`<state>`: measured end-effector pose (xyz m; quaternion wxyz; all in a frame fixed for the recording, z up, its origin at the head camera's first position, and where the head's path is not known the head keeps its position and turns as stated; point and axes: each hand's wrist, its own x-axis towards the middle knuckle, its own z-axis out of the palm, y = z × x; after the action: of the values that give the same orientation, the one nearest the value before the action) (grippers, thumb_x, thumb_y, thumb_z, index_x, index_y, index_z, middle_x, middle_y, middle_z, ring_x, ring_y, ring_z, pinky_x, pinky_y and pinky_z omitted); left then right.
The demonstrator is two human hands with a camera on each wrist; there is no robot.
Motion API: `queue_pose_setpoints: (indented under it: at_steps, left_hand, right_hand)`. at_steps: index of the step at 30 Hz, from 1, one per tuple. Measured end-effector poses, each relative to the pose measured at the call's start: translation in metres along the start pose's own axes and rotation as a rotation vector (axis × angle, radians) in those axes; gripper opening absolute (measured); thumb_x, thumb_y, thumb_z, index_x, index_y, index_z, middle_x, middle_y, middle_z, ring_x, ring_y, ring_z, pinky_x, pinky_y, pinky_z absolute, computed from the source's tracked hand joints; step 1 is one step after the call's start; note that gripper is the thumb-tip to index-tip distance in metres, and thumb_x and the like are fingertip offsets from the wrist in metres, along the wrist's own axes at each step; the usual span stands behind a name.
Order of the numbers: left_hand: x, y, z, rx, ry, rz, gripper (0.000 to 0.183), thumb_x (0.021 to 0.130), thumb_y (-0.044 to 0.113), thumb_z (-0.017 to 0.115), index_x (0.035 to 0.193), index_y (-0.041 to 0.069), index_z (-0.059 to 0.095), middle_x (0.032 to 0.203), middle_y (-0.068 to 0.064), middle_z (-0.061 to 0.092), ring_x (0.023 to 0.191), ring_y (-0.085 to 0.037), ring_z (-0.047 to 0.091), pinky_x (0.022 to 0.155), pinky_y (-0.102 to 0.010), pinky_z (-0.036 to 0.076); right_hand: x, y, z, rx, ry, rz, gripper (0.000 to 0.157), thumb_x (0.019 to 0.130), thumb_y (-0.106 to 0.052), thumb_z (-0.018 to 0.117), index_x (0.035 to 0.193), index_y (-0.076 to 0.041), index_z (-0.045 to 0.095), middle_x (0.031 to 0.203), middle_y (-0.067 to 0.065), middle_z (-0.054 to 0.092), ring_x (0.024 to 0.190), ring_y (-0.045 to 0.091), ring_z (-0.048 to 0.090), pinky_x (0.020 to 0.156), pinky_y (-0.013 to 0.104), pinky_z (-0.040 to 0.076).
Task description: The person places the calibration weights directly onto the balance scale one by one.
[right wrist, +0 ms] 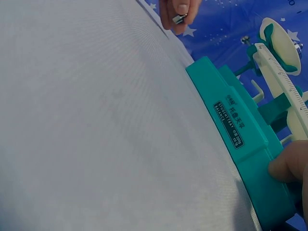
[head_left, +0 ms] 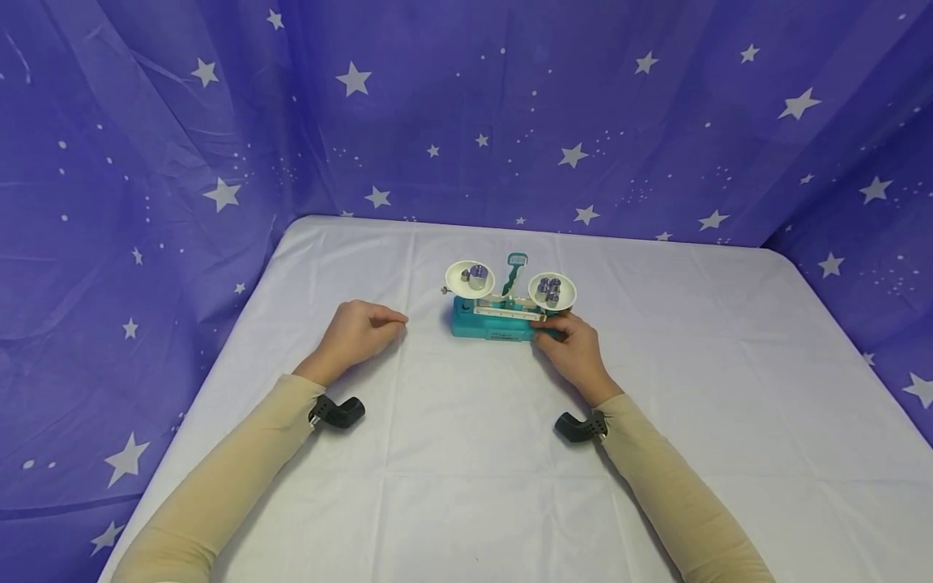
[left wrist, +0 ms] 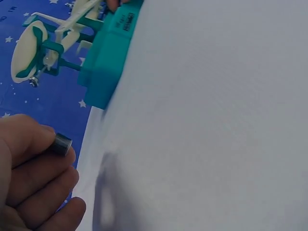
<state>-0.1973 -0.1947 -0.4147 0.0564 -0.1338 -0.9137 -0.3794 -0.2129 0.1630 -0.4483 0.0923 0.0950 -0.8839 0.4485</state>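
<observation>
A teal tray balance [head_left: 481,326] stands on the white-covered table, with a cream pan at each end of its beam. One large and one small metal weight [head_left: 478,278] sit in the left pan [head_left: 455,283]; several metal weights [head_left: 553,300] are grouped in the right pan [head_left: 568,293]. To the left of the balance, my left hand [head_left: 359,332] pinches a small cylindrical metal weight [left wrist: 61,144] between thumb and fingers. My right hand [head_left: 576,348] grips the right end of the teal base, its thumb [right wrist: 284,166] against the front and its other fingers partly hidden.
The white tablecloth [head_left: 466,478] spreads around the balance. Behind the table hangs a blue curtain [head_left: 466,105] with white stars, which also runs down both sides. Each wrist carries a black camera mount [head_left: 341,411].
</observation>
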Motion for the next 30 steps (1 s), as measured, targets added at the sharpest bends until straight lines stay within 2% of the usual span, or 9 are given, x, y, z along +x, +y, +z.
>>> queue_pose_setpoints:
  at_steps: [6,10,13,17,24,30]
  left_hand:
    - [0.006,0.008,-0.006,-0.132,-0.002,-0.091,0.017,0.092,0.015,0.071,0.104,0.010,0.082,0.105,-0.009,0.080,0.100,-0.023,0.076,0.082,-0.025,0.055]
    - [0.011,0.016,-0.009,-0.220,0.000,-0.127,0.018,0.092,0.017,0.070,0.105,0.010,0.082,0.104,-0.008,0.080,0.095,-0.016,0.076,0.076,-0.019,0.055]
    - [0.016,0.021,-0.010,-0.295,0.000,-0.143,0.020,0.093,0.015,0.068,0.106,0.008,0.081,0.103,-0.011,0.080,0.092,-0.017,0.077,0.075,-0.017,0.057]
    - [0.022,0.028,-0.011,-0.388,-0.007,-0.152,0.021,0.093,0.012,0.067,0.107,0.003,0.080,0.107,-0.017,0.078,0.090,-0.021,0.078,0.079,-0.021,0.062]
    - [0.030,0.042,-0.015,-0.482,-0.001,-0.135,0.022,0.094,0.009,0.067,0.110,-0.002,0.077,0.113,-0.023,0.075,0.082,-0.001,0.074,0.083,-0.023,0.063]
    - [0.038,0.051,-0.018,-0.536,0.022,-0.127,0.024,0.094,0.008,0.066,0.112,-0.004,0.076,0.118,-0.023,0.074,0.088,0.000,0.073,0.085,-0.025,0.063]
  right_hand:
    - [0.000,-0.001,-0.001,-0.008,0.000,-0.002,0.020,0.085,-0.003,0.071,0.103,0.001,0.079,0.117,0.021,0.072,0.122,0.036,0.063,0.104,0.049,0.051]
    - [0.000,-0.002,-0.001,0.002,0.001,0.004,0.020,0.084,-0.003,0.071,0.103,0.001,0.078,0.118,0.021,0.072,0.124,0.037,0.062,0.106,0.049,0.051]
    - [-0.001,-0.002,-0.001,0.007,0.000,0.007,0.020,0.084,-0.003,0.071,0.102,0.002,0.078,0.118,0.021,0.072,0.125,0.037,0.062,0.108,0.049,0.050]
    - [-0.001,-0.002,0.000,0.002,0.005,0.004,0.020,0.084,-0.003,0.071,0.102,0.001,0.079,0.117,0.021,0.072,0.124,0.037,0.062,0.107,0.049,0.050]
    - [-0.001,-0.003,0.000,0.004,0.001,0.010,0.021,0.084,-0.003,0.071,0.103,0.002,0.079,0.117,0.021,0.072,0.126,0.037,0.062,0.108,0.049,0.050]
    - [-0.001,-0.002,-0.001,0.005,-0.003,0.008,0.020,0.084,-0.003,0.071,0.103,0.001,0.079,0.118,0.021,0.072,0.126,0.037,0.062,0.109,0.050,0.049]
